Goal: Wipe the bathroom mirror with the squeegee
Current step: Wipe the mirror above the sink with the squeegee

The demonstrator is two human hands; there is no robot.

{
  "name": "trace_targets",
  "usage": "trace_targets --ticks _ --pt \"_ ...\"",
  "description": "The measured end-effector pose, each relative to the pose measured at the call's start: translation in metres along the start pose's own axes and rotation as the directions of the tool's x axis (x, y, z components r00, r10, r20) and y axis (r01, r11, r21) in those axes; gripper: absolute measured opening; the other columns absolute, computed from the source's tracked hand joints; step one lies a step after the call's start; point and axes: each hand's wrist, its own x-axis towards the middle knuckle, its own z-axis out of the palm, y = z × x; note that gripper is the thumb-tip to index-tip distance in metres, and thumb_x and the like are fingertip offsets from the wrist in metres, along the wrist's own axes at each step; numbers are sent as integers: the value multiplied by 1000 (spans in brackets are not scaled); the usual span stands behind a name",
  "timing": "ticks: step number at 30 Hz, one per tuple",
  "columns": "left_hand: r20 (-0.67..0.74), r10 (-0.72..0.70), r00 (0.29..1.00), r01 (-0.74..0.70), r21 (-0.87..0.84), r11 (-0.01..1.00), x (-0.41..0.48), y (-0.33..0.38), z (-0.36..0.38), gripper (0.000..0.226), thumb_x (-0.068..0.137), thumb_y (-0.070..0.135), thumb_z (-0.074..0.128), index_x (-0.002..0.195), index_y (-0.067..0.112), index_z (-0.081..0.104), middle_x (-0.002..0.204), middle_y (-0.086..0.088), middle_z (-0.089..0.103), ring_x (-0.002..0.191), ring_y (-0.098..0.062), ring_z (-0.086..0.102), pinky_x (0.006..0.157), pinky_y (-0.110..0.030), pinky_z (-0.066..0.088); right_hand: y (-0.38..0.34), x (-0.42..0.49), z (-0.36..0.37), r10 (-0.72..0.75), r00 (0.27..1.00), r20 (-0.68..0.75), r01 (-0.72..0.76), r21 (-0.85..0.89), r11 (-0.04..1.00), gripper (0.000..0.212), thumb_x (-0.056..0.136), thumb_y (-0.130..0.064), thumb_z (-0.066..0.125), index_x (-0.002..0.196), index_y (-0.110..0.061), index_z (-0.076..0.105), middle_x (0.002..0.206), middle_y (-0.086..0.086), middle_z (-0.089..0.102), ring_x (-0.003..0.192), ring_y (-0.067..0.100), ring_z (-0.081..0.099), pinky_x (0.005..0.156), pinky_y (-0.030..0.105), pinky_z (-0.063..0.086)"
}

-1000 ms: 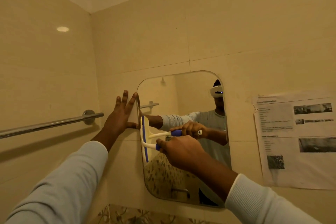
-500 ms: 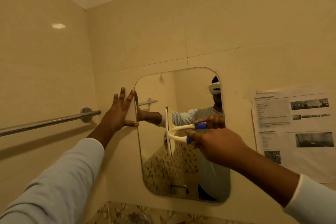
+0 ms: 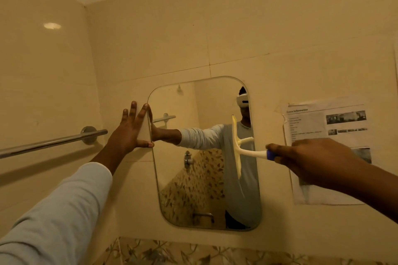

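A rounded rectangular mirror (image 3: 193, 178) hangs on the beige tiled wall. My right hand (image 3: 312, 161) grips the blue handle of a white squeegee (image 3: 239, 148), whose blade stands upright against the glass near the mirror's right edge. My left hand (image 3: 129, 133) lies flat with fingers spread against the mirror's left edge, thumb touching the glass. The mirror reflects a person in a grey top with a headset.
A chrome towel bar (image 3: 53, 142) runs along the left wall close to my left arm. A printed paper sheet (image 3: 318, 127) is taped to the wall right of the mirror, partly behind my right hand. Patterned leaf tiles (image 3: 172, 251) line the bottom.
My right hand has drawn the squeegee across the glass from the left edge to near the right edge. My left hand has stayed pressed at the mirror's left edge.
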Motion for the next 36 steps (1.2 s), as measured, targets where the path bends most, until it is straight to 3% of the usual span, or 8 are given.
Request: trace_targets --ticks 3,10,13,16,20,24,28,36 --pt "10 2 1000 -2 -4 1000 0 0 -1 157 59 56 94 151 48 -33 164 6 -40 156 -40 -16 118 -70 24 9 -13 -7 15 1000 27 -14 -51 999 55 106 -60 27 158 -50 11 84 -13 50 60 0 44 46 13 26" --pt "19 4 1000 -4 -18 1000 -1 1 -4 155 59 54 94 157 43 -25 165 5 -37 156 -42 -14 116 -71 27 19 -34 -17 59 997 40 -54 -128 990 59 103 -62 16 160 -48 8 76 -15 42 57 2 49 47 13 29" --pt "11 0 1000 0 -27 1000 -1 1 -3 153 60 52 95 160 39 -20 166 3 -34 156 -43 -13 116 -70 29 17 -32 -25 86 995 -44 -88 -35 996 76 89 -67 -6 160 -50 12 73 -16 45 56 2 49 47 12 33" --pt "1 -5 1000 5 -22 1000 -1 3 -2 153 60 49 95 160 39 -21 166 3 -34 156 -43 -12 117 -69 29 -12 -8 -34 17 998 -67 -12 80 997 77 87 -66 -10 158 -50 17 72 -15 44 54 1 48 47 13 38" --pt "-18 -6 1000 5 -21 1000 -2 2 0 153 60 48 95 157 44 -23 167 4 -34 157 -43 -11 115 -67 32 -85 51 -28 -133 986 -98 149 194 969 48 107 -52 23 154 -43 25 75 -12 38 57 2 44 50 17 40" --pt "-35 -1 999 0 -28 1000 -4 0 1 149 62 46 95 159 45 -19 168 5 -31 157 -41 -12 114 -65 35 -152 108 -23 -208 968 -140 238 253 938 43 108 -33 46 150 -31 39 72 -10 41 54 2 39 44 20 29" --pt "-27 -24 999 24 -15 1000 -1 1 2 146 68 42 94 157 46 -21 168 5 -30 157 -39 -13 116 -64 36 -194 146 -22 -203 968 -148 237 262 936 46 104 -23 55 148 -24 43 81 -1 55 57 11 50 43 24 33" --pt "-22 -1 1000 1 -5 1000 -1 0 4 145 65 53 92 159 44 -18 168 4 -32 157 -45 -9 109 -67 40 -205 160 -32 -79 989 -125 114 301 947 37 100 -17 60 137 -17 53 62 -6 31 46 10 35 39 23 20"
